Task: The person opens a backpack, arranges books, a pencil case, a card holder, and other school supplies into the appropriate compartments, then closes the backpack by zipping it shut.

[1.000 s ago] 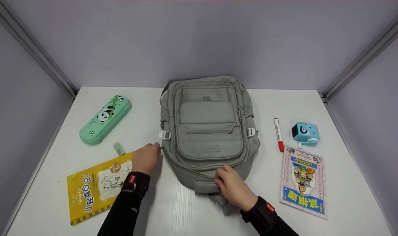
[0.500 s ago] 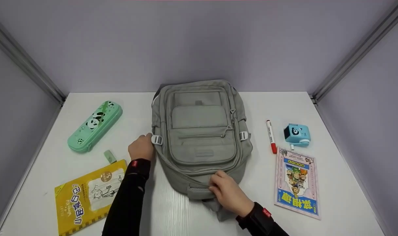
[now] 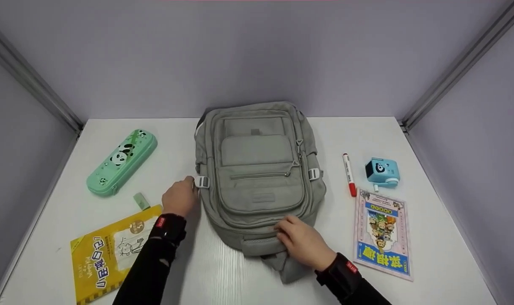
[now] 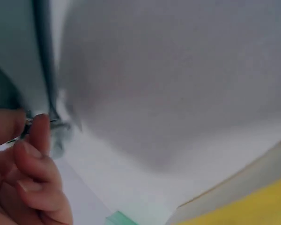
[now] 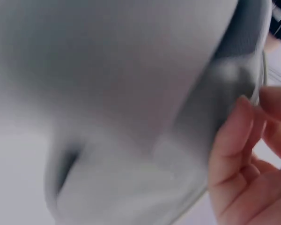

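Head view: one grey backpack (image 3: pixel 261 169) lies front up on the bench (image 3: pixel 231 284), between and beyond the hands. Left hand (image 3: pixel 180 197) at its left edge, just beside one of two white strap buckles (image 3: pixel 203 182). Right hand (image 3: pixel 303 241) on its near end, beside the one carry handle (image 3: pixel 263 245). Two books: yellow book (image 3: pixel 113 254) left of and nearer than the left hand, partly behind that forearm; pink comic book (image 3: pixel 382 235) right of the right hand. One green panda pencil case (image 3: pixel 121 163) beyond and left of the left hand; one small green eraser (image 3: pixel 141 201) left of it, by the yellow book. One red-and-white marker (image 3: pixel 349 174) and one blue panda pencil sharpener (image 3: pixel 383 170) beyond and right of the right hand.

Left wrist view: thumb and index finger pinch a small metal zip pull (image 4: pixel 26 126) at the backpack's edge, other fingers curled. Yellow book well apart from them.

Right wrist view: thumb and index finger pinch the backpack's fabric edge; grey cloth fills most of it, blurred.
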### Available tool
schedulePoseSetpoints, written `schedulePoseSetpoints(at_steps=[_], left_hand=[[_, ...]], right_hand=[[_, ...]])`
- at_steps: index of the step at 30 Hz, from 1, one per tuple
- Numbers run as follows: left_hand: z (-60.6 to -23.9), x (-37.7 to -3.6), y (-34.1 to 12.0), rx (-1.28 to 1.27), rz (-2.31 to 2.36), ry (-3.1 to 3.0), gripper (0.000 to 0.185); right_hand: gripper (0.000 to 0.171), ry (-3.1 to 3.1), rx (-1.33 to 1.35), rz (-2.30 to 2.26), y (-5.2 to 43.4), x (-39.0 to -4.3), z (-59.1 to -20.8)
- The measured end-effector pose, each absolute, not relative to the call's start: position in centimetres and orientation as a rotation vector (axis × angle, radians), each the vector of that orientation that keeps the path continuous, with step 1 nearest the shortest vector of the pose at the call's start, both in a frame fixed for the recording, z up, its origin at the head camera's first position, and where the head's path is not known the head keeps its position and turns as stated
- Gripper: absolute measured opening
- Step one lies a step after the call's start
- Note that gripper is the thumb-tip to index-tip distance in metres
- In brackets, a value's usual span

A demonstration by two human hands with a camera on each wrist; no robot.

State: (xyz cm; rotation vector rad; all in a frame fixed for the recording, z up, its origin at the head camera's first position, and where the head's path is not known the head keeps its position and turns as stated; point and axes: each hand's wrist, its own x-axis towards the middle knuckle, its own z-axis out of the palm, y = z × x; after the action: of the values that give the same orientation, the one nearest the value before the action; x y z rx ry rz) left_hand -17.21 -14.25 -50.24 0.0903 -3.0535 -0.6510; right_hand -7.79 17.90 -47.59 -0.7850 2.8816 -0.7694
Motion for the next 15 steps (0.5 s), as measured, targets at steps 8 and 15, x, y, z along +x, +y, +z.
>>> schedulePoseSetpoints(at_steps=[8,15], left_hand=[[-47.6,-9.9,-13.1,0.016,-0.765,-2.964,0.024],[-48.2,-4.3,-12.6,0.040,-0.807,-3.038,0.013]], right_hand=[[0.012,2.907,-0.687,-0.550,23.0,-11.4,-47.4],[0.008,2.913,-0.917,-0.364,26.5,-14.4,-47.3]])
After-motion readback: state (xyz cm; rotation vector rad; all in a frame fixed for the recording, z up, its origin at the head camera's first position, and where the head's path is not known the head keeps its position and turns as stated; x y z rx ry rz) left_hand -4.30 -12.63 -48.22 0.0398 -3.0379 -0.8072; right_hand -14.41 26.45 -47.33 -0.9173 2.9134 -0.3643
